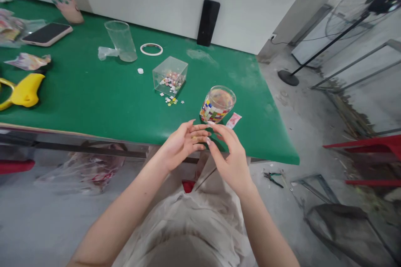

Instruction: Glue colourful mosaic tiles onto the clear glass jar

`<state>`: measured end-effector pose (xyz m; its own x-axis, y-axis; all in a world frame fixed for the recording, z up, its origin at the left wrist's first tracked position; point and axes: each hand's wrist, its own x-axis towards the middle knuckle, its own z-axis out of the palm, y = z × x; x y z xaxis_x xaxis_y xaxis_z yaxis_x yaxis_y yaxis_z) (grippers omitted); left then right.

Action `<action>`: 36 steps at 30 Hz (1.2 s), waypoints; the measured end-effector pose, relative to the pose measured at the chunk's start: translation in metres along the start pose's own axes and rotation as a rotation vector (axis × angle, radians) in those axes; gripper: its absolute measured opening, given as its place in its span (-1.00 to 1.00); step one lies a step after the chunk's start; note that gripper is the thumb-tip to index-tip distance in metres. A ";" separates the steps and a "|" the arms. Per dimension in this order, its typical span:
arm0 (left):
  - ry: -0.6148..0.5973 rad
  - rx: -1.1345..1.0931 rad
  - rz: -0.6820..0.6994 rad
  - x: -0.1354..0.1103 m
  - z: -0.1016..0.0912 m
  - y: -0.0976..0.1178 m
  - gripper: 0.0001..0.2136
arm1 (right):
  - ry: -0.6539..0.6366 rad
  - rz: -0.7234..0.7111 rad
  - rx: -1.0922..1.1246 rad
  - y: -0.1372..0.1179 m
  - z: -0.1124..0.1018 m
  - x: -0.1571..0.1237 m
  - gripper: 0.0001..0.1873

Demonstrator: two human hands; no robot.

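Note:
Near the front edge of the table, my left hand [183, 142] is palm up with its fingers stretched out. A tiny yellowish piece [194, 137] seems to lie on those fingers, too small to make out well. My right hand [230, 154] reaches in from the other side, thumb and fingertips apart, close to the left fingertips. Just beyond both hands stands a clear cup covered with colourful mosaic tiles [214, 110]. Beside it lies a small pink and white tube [233, 120]. Farther left, a clear square box [170, 76] holds small tiles, and several loose tiles [171, 100] lie before it.
On the green table [94, 100] are a clear plastic cup [123, 41], a white ring [151, 49], a phone [47, 34] and yellow-handled scissors [25, 91]. A dark phone [208, 23] leans on the wall. Pliers [273, 178] lie on the floor at right.

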<state>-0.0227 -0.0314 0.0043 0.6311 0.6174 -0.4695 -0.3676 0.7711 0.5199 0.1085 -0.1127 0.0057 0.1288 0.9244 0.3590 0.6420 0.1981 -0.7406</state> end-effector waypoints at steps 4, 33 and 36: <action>-0.025 -0.124 -0.026 -0.004 0.002 -0.001 -0.65 | 0.073 -0.067 -0.076 -0.004 -0.004 0.001 -0.65; -0.166 -0.236 -0.030 -0.042 0.014 -0.005 -0.71 | -0.201 -0.358 -0.183 -0.005 -0.019 0.009 -0.74; -0.187 -0.239 -0.028 -0.045 0.015 -0.006 -0.68 | -0.223 -0.324 -0.135 -0.008 -0.022 0.006 -0.74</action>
<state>-0.0388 -0.0665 0.0327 0.7500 0.5732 -0.3299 -0.4845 0.8157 0.3160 0.1210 -0.1154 0.0260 -0.2535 0.8723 0.4181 0.7179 0.4594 -0.5231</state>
